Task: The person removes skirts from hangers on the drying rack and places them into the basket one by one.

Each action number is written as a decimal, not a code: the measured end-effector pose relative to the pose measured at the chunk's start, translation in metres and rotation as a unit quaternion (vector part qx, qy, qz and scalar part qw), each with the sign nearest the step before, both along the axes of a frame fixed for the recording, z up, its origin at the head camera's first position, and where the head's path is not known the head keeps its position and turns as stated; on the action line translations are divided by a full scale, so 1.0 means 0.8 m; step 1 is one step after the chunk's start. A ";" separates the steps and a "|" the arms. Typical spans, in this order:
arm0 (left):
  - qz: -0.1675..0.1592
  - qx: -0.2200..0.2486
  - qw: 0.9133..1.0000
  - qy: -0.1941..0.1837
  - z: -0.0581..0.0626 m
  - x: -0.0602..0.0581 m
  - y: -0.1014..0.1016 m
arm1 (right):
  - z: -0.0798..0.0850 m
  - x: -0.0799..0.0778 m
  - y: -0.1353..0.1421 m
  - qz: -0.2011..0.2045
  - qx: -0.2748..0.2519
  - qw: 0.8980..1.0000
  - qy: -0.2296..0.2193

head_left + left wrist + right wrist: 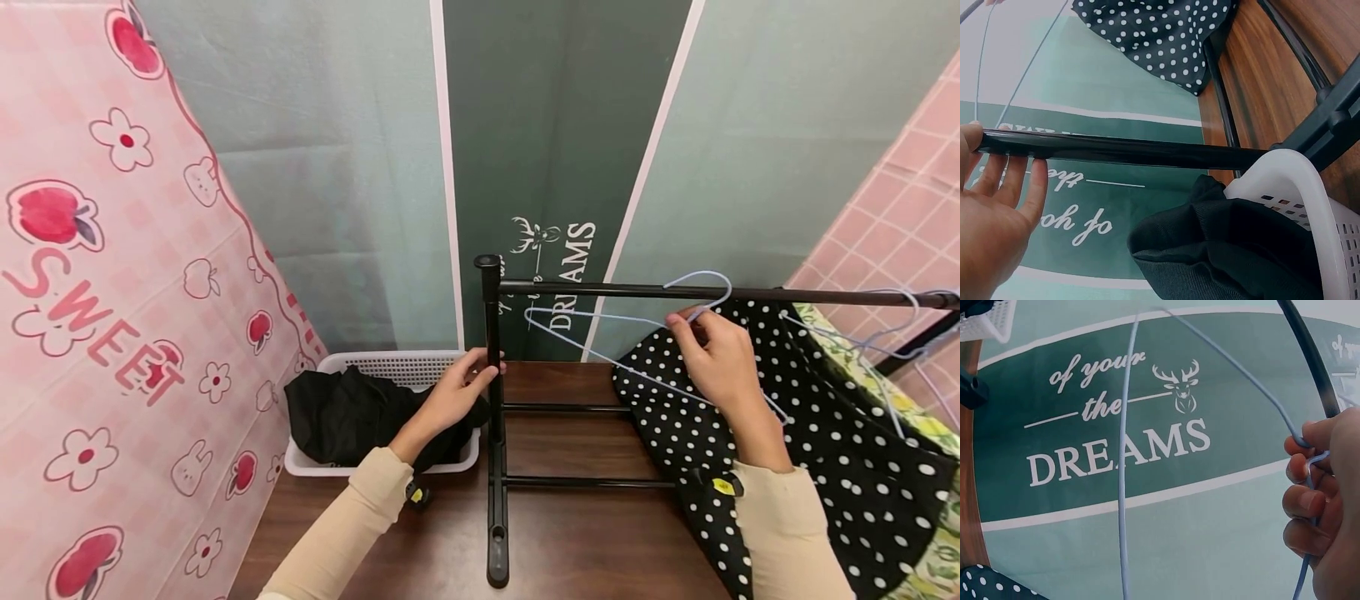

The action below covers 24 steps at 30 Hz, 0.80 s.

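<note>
Mind the hook first: your right hand (712, 354) pinches the blue hanger (1123, 444) just below its hook, whose curve rises above the rail (592, 288) just beyond your fingers. You can't tell from here whether the tip has passed behind the bar or merely overlaps it from your viewpoint. If it isn't over, letting go would probably drop the hanger onto the polka-dot cloth (810, 467) beneath that hand.

Your left hand (457, 387) holds the rack's black upright post (492, 333) with thumb on one side and fingers on the other, and the grip looks light. A hard tug from your right hand could rock or twist the rack, since only fingertips seem to steady it.

The hanger's long arm reaches from your right hand back towards your left, so turning your wrist might knock its far corner against the post. Its other end slopes down over the dotted cloth, where it could snag a fold and drag the fabric along. Farther right of your right hand, more hangers (917, 310) crowd the rail; sliding yours that way risks tangled wires.

Watch your left elbow too: the basket (307, 468) of dark cloth (345, 417) sits just beside your left hand on the bench (577, 533), easily bumped.
</note>
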<state>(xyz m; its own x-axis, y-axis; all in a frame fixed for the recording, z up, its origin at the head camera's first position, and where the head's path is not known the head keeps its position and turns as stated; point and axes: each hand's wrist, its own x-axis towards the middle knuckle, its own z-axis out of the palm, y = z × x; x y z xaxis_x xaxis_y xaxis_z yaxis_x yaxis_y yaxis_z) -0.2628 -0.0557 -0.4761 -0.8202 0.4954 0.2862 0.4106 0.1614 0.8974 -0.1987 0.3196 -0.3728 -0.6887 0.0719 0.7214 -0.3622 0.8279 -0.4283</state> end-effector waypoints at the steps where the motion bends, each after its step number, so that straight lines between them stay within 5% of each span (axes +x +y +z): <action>1: 0.000 0.000 1.000 0.000 0.000 0.000 0.000 | 0.000 0.000 0.001 -0.003 0.000 1.000 -0.003; 24: -0.002 0.001 1.000 0.004 -0.004 -0.001 0.005 | -0.018 -0.004 0.037 -0.058 0.038 0.997 -0.028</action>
<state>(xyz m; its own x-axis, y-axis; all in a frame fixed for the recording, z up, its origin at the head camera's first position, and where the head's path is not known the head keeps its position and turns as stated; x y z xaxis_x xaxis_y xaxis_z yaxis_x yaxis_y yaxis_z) -0.2639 -0.0520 -0.4791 -0.8157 0.4990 0.2928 0.4180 0.1583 0.8945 -0.2017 0.3490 -0.3874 -0.7184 0.0990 0.6886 -0.2400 0.8938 -0.3789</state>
